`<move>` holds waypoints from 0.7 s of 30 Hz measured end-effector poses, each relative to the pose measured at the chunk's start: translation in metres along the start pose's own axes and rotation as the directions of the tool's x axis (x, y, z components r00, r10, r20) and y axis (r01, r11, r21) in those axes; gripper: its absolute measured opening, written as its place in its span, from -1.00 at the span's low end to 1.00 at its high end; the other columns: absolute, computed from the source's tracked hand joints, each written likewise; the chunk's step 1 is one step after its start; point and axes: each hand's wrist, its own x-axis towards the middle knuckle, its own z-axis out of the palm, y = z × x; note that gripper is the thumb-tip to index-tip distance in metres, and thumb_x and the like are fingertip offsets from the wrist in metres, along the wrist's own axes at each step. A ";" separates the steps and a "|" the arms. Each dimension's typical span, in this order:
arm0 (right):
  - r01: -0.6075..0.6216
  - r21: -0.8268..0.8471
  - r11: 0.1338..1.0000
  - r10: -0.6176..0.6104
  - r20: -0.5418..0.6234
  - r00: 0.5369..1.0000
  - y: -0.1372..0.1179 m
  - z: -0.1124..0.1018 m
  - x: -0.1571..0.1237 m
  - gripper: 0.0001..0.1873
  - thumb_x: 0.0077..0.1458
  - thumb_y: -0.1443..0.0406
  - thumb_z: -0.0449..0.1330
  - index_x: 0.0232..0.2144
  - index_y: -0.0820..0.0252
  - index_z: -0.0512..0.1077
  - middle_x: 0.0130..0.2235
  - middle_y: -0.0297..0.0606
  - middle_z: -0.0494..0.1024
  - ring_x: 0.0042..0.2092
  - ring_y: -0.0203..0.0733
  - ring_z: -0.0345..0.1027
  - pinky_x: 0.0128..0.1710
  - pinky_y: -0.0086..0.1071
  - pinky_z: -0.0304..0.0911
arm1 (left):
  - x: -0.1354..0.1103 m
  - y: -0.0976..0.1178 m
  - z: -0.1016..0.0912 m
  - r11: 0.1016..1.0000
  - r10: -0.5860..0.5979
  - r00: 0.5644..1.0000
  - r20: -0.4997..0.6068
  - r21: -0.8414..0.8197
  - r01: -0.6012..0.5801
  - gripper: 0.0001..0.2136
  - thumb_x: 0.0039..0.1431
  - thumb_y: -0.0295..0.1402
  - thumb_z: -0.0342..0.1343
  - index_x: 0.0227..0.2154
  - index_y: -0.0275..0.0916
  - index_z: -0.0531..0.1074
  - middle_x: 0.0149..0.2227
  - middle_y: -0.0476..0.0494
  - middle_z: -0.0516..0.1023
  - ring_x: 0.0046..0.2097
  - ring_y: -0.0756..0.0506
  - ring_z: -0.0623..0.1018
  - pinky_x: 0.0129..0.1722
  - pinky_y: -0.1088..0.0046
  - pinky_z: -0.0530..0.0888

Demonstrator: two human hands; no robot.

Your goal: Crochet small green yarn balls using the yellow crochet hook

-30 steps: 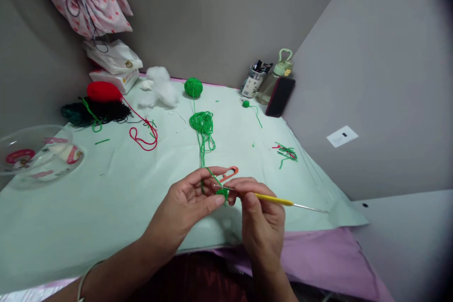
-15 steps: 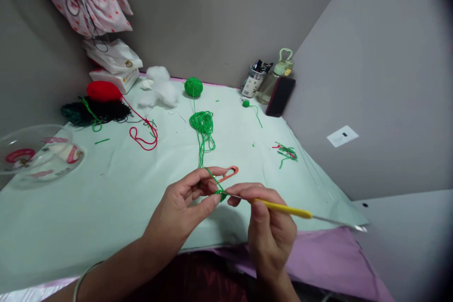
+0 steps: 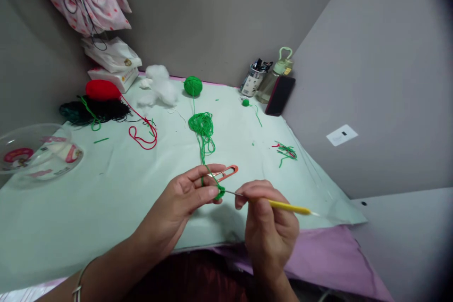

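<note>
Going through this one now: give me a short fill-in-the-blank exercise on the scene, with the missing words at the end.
1. The right hand holds a hook whose handle is coloured ____.
2. The left hand pinches a small crocheted piece coloured ____.
3. The yarn ball on the dark yarn is coloured ____.
4. Between the pen holder and the phone stands a ____.

Missing words: yellow; green; red; bottle.

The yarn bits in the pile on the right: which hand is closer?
Right. The right hand is on the person's side of the yarn bits, slightly left; the left hand is farther left.
</note>
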 end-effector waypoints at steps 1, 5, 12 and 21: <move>-0.036 0.044 0.998 0.036 0.012 0.999 0.000 0.001 0.002 -0.75 0.40 0.35 0.07 -0.18 0.07 0.57 -0.31 -0.29 0.54 -0.29 -0.21 0.42 -0.30 -0.31 0.40 | 0.000 -0.001 0.000 0.999 0.027 1.000 -0.001 0.033 -0.027 -0.68 0.14 -0.34 0.38 -0.02 -0.08 0.64 -0.29 -0.02 0.54 -0.20 -0.02 0.46 -0.09 0.48 0.41; -0.020 -0.042 0.999 0.024 0.099 0.995 0.001 0.004 0.002 -0.75 0.38 0.38 0.10 -0.12 0.06 0.59 -0.18 -0.22 0.64 -0.13 -0.15 0.50 -0.18 -0.26 0.45 | 0.000 -0.007 0.002 0.989 0.086 0.996 0.020 0.118 -0.087 -0.71 0.15 -0.34 0.39 -0.05 -0.01 0.65 -0.18 -0.03 0.61 -0.12 -0.05 0.49 0.01 0.45 0.39; 0.271 -0.422 0.865 -0.223 0.161 0.961 0.005 0.002 -0.010 -0.60 0.26 0.46 0.22 0.05 -0.05 0.57 -0.07 -0.20 0.61 -0.10 -0.12 0.53 -0.20 -0.27 0.49 | 0.006 -0.007 0.006 0.997 -0.049 0.999 0.023 -0.058 0.050 -0.63 0.09 -0.28 0.44 -0.01 -0.08 0.64 -0.26 -0.03 0.60 -0.23 0.02 0.46 -0.18 0.56 0.39; -0.128 0.105 0.986 0.126 0.027 0.992 0.004 0.001 0.003 -0.76 0.37 0.36 0.12 -0.18 0.03 0.60 -0.28 -0.30 0.56 -0.28 -0.23 0.41 -0.27 -0.31 0.34 | 0.006 -0.006 0.002 0.998 0.051 0.999 -0.012 0.044 -0.051 -0.78 0.17 -0.35 0.37 -0.11 -0.09 0.68 -0.15 -0.05 0.65 -0.13 -0.03 0.50 -0.05 0.52 0.42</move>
